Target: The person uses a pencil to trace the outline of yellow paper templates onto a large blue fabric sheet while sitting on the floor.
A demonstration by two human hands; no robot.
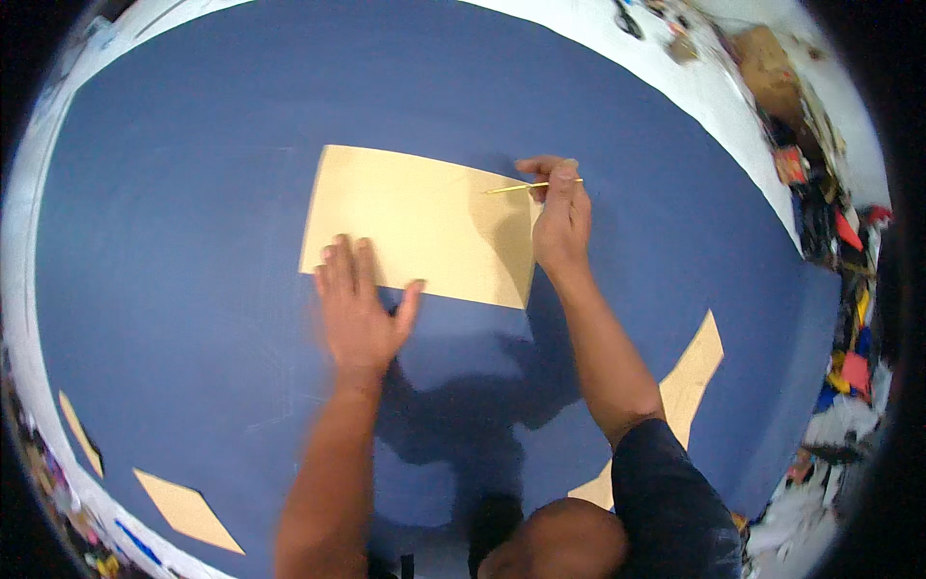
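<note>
A tan rectangular card [424, 217] lies slightly tilted on dark blue fabric [183, 241]. My left hand [359, 314] rests with spread fingers over the card's near left edge, fingertips on the card and palm on the fabric. At the card's far right corner, my right hand [562, 227] grips a slim yellow pencil [506, 188]. The pencil points left, its tip over the card; whether it touches cannot be told. Faint pale lines show on the fabric left of the card.
A curved tan card piece [687, 381] lies beside my right forearm, partly hidden by it. At lower left are a diamond-shaped tan piece [188, 510], a narrow tan strip [80, 432] and a blue pen [138, 542]. Scraps and a brown box [769, 75] crowd the right rim.
</note>
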